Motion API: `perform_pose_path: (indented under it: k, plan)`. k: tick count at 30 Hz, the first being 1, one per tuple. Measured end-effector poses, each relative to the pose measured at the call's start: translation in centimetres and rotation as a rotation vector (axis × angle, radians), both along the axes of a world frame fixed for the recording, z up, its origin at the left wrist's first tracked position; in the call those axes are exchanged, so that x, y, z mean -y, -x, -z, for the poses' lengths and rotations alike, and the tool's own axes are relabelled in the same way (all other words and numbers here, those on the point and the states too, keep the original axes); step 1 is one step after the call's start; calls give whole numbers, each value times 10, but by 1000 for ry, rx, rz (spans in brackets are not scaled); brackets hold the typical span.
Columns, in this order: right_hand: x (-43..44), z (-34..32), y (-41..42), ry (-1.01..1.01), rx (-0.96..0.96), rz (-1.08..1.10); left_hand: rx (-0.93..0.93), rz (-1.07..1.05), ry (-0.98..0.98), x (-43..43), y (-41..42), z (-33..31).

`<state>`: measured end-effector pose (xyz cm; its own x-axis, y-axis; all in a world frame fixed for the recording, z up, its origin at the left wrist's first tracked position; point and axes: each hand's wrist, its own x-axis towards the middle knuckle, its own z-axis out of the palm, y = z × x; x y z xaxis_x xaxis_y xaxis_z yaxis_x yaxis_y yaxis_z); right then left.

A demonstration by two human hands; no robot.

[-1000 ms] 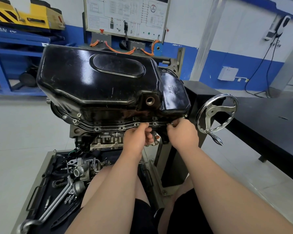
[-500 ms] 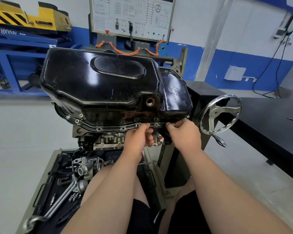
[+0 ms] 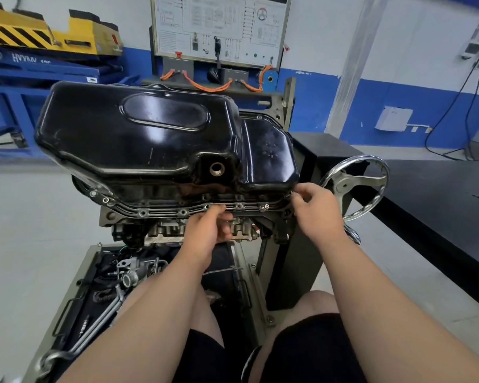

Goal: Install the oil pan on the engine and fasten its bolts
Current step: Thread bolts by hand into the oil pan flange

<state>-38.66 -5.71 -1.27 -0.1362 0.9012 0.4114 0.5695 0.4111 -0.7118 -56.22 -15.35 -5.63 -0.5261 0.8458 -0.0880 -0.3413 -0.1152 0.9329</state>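
The black oil pan (image 3: 155, 139) sits on top of the engine (image 3: 174, 232), its flange lying along the block's near edge. A chrome handwheel (image 3: 354, 186) stands just right of it. The right grip (image 3: 317, 211) is at the flange's right corner, fingertips pinching a small bolt (image 3: 291, 192). The left grip (image 3: 209, 226) is curled against the middle of the flange. I cannot tell whether it holds anything. Another bolt head (image 3: 265, 207) sits in the flange between them.
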Motion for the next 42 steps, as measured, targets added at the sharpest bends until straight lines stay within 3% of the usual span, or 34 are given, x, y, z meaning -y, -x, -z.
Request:
perform_pose_path:
  k: [4, 12, 17, 22, 28, 35, 42]
  plan:
    - [-6, 0, 1, -46, 174, 18, 20, -21, -8, -2, -2, 1]
    - [-10, 3, 6, -228, 294, 60, -6, -44, -18, -5, -2, 5]
    - [-13, 10, 7, -241, 375, 53, -5, -66, -16, -8, -3, 7]
    - [-15, 7, 2, -241, 329, 61, -21, -60, -8, -6, -4, 7]
    - [-16, -6, -6, -277, 516, 36, -23, -72, -9, -4, -6, 6]
    - [-19, -4, -6, -333, 422, -112, -93, -119, -23, -10, -5, 9]
    - [-26, -5, -6, -270, 350, -134, -22, -90, -79, -15, 1, 12]
